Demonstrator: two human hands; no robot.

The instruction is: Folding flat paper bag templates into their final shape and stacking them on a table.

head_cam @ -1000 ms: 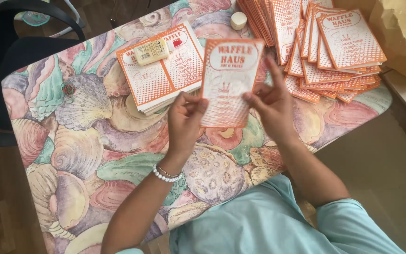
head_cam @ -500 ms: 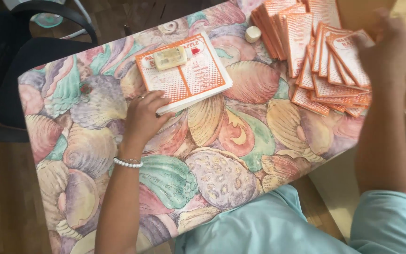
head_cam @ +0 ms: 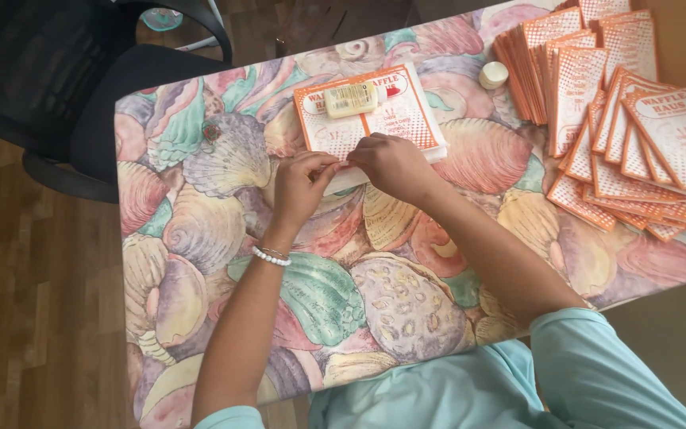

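A flat stack of orange-and-white printed sheets (head_cam: pixel 395 119) lies at the table's far middle. A small pale yellow glue bottle (head_cam: pixel 351 99) rests on its side on top of the stack. My left hand (head_cam: pixel 302 187) and my right hand (head_cam: pixel 392 164) meet at the stack's near edge, fingertips pinching the top sheet's edge. A white bead bracelet circles my left wrist. A fanned pile of matching folded orange sheets (head_cam: pixel 621 119) covers the table's far right.
The table wears a seashell-patterned cloth (head_cam: pixel 200 206) in pastel colours. A small round cream cap (head_cam: pixel 493 74) sits between stack and pile. A black office chair (head_cam: pixel 65 87) stands at the far left on a wooden floor.
A second ago both hands held one folded sheet. My right hand then carried it to the right-hand pile. Both hands have now come together at the stack's near edge.
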